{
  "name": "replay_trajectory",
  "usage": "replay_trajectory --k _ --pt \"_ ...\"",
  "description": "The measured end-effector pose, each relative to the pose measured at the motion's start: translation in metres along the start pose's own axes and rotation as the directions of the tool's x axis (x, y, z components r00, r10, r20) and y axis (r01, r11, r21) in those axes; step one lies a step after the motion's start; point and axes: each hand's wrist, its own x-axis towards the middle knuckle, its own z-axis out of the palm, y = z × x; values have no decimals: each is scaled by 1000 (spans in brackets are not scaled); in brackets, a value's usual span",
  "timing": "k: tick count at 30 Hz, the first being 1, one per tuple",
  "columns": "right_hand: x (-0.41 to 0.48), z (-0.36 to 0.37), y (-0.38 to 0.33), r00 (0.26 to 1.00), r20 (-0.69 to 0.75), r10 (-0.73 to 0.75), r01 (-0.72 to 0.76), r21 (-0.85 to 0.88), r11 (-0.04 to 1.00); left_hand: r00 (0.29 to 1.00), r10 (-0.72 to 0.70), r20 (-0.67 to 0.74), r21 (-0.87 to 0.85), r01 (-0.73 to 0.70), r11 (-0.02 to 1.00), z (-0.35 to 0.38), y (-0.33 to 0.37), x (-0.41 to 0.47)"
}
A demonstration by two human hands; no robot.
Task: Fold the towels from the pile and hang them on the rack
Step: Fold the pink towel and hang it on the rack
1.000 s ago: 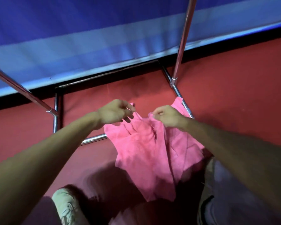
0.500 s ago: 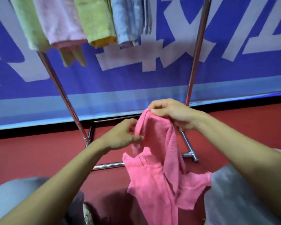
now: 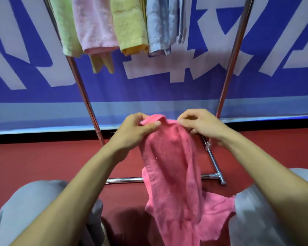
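Observation:
A bright pink towel (image 3: 172,174) hangs crumpled in front of me, its lower end trailing down between my knees. My left hand (image 3: 132,132) pinches its top edge between thumb and fingers. My right hand (image 3: 203,125) grips the same top edge a little to the right. Behind the towel stands the chrome rack (image 3: 85,98) with two slanted legs and a floor bar. Several folded towels hang from its top: a light green one (image 3: 66,27), a pale pink one (image 3: 94,23), a yellow one (image 3: 130,25) and a blue-grey one (image 3: 160,23).
A blue banner with large white letters (image 3: 185,71) covers the wall behind the rack. The floor (image 3: 34,162) is red. My knees in grey trousers (image 3: 34,206) flank the towel at the bottom left and right.
The view has tilted up from the floor to the rack's hung towels. Both hands have raised the pink towel and now hold its top edge side by side.

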Motion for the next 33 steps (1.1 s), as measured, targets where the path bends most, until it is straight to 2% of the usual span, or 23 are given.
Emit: replay_trajectory --k 5,9,12,16,19,24,27,29,33 --pt "-13 26 -5 949 93 -301 309 -102 945 996 -15 82 37 12 999 11 -4 -4" --pt "-18 34 -11 927 43 -373 375 -60 925 999 -11 30 129 7 992 13 0 -6" --pt "-19 36 -11 924 18 -383 383 -79 920 999 -35 31 103 32 994 15 6 -6" --pt "-20 38 -10 924 -45 -379 374 -94 923 989 -147 35 7 147 989 17 7 -6" --pt "-17 35 -11 928 -67 -367 363 -64 929 983 -177 38 -1 177 984 18 5 -3" --pt "-17 23 -18 952 -137 -275 298 194 934 977 -106 187 50 98 994 12 -5 -2" --pt "-14 20 -21 962 -210 -177 243 349 905 979 -25 201 30 19 999 16 -17 -2" --pt "-11 13 -21 960 -261 -104 214 442 871 979 3 203 16 -6 1000 21 -19 -1" --pt "-9 -3 -24 940 -342 13 224 645 730 971 -6 238 135 -27 991 25 -25 1"
